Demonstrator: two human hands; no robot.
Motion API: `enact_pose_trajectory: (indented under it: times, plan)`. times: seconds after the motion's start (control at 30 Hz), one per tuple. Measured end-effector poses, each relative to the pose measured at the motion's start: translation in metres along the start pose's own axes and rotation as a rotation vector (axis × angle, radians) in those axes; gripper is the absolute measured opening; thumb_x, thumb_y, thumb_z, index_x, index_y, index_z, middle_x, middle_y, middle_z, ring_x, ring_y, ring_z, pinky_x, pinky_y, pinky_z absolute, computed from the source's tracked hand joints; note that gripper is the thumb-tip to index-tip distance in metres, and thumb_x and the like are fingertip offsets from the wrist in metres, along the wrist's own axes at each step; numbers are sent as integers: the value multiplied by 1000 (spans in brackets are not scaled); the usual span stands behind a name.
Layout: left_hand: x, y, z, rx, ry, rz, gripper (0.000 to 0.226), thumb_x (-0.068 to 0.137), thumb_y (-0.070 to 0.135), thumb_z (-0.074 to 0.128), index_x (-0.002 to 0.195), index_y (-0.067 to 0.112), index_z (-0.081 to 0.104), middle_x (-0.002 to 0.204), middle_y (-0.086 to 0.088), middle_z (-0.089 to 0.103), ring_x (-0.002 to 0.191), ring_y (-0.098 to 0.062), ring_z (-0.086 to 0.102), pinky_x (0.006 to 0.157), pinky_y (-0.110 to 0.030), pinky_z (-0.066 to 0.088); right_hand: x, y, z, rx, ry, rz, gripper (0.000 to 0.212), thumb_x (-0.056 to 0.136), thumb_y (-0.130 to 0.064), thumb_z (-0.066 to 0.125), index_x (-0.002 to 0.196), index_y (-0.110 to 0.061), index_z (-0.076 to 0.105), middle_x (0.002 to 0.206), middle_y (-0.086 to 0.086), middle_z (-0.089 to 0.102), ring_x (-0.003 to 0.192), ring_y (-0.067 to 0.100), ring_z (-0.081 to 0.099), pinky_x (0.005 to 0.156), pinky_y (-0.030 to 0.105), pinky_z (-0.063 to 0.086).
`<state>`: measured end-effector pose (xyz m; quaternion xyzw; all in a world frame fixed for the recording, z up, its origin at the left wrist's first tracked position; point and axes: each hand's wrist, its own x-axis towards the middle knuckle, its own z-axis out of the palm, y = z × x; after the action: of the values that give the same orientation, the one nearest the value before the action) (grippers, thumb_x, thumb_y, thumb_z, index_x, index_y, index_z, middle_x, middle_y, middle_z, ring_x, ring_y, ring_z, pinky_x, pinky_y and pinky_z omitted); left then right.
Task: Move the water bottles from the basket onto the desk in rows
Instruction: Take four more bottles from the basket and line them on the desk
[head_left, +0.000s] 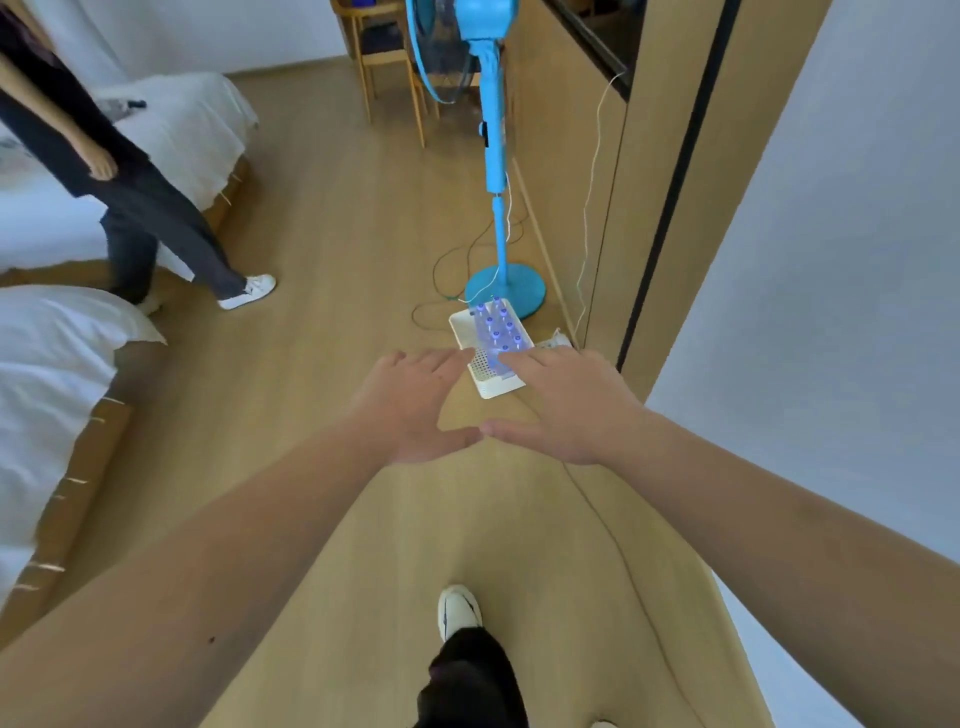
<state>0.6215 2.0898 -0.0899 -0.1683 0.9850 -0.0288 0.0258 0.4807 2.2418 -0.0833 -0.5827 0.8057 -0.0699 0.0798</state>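
A white perforated basket (464, 332) sits on the wooden floor by the wall. Several clear water bottles (500, 327) with blue caps stand upright in its right half. My left hand (410, 402) and my right hand (563, 402) are stretched out in front of me, palms down, fingers spread, thumbs nearly touching. Both hover above the floor on the near side of the basket and hold nothing. My right fingertips overlap the basket's near corner in the view. No desk top is plainly in view.
A blue standing fan (493, 171) stands just behind the basket, its cables (447, 280) trailing on the floor. Two white beds (57, 374) line the left side. Another person (130, 208) walks between them. A wooden chair (389, 62) stands at the back. My shoe (457, 610) shows below.
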Motion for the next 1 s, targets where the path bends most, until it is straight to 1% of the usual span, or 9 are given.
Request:
enact_pose_trajectory:
  times: [0.1, 0.2, 0.33, 0.43, 0.5, 0.57, 0.67, 0.83, 1.0]
  plan:
    - [57, -61, 27, -9, -15, -21, 93, 74, 74, 41, 147, 23, 16, 150, 2, 34, 135, -18, 32, 108, -41, 26, 87, 6, 15, 0, -38, -14, 91, 71, -84, 26, 141, -26, 32, 135, -4, 50, 124, 21, 43, 100, 40, 36]
    - [116, -123, 53, -41, -51, 3, 92, 75, 73, 41, 147, 22, 16, 150, 2, 34, 134, -19, 33, 107, -41, 26, 173, 14, 35, 9, -83, 37, 92, 70, -85, 24, 141, -28, 31, 136, -5, 49, 125, 20, 43, 99, 40, 37]
    - [190, -193, 65, 3, -124, 132, 90, 77, 74, 39, 147, 21, 17, 148, 2, 36, 132, -19, 36, 105, -40, 28, 263, 28, 46, 64, -141, 124, 91, 69, -86, 23, 139, -29, 33, 137, -6, 49, 121, 20, 46, 96, 41, 41]
    - [260, -234, 66, 6, -172, 190, 90, 77, 72, 40, 147, 21, 17, 147, 1, 37, 131, -20, 36, 105, -40, 28, 317, 51, 47, 126, -156, 209, 90, 69, -87, 21, 140, -31, 32, 138, -7, 48, 122, 19, 45, 94, 41, 41]
    - [309, -252, 74, 4, -201, 232, 88, 78, 72, 40, 147, 22, 17, 146, 1, 38, 130, -20, 37, 105, -39, 29, 351, 73, 54, 175, -164, 278, 93, 68, -88, 19, 142, -33, 27, 142, -8, 43, 126, 17, 41, 96, 41, 41]
    - [358, -266, 95, 7, -228, 286, 87, 78, 71, 40, 147, 22, 18, 145, 2, 38, 129, -19, 38, 104, -39, 29, 387, 99, 71, 219, -195, 340, 91, 71, -86, 25, 144, -33, 24, 147, -8, 38, 130, 17, 38, 99, 41, 39]
    - [430, -282, 138, 11, -290, 337, 86, 79, 70, 41, 147, 23, 18, 147, 2, 38, 130, -19, 37, 103, -39, 30, 443, 142, 109, 270, -227, 415, 87, 74, -82, 34, 144, -30, 26, 146, -5, 39, 130, 19, 38, 100, 42, 36]
    - [539, -305, 207, 16, -413, 427, 83, 80, 67, 45, 146, 23, 21, 146, 5, 38, 131, -18, 36, 105, -39, 29, 521, 202, 172, 351, -200, 553, 85, 71, -82, 34, 137, -29, 36, 135, -4, 50, 120, 21, 47, 90, 43, 44]
    - [618, -324, 273, 29, -504, 578, 81, 81, 66, 46, 146, 22, 24, 145, 5, 39, 130, -17, 37, 104, -40, 30, 564, 231, 227, 436, -183, 738, 82, 72, -81, 28, 135, -29, 34, 132, -4, 50, 115, 22, 47, 84, 41, 43]
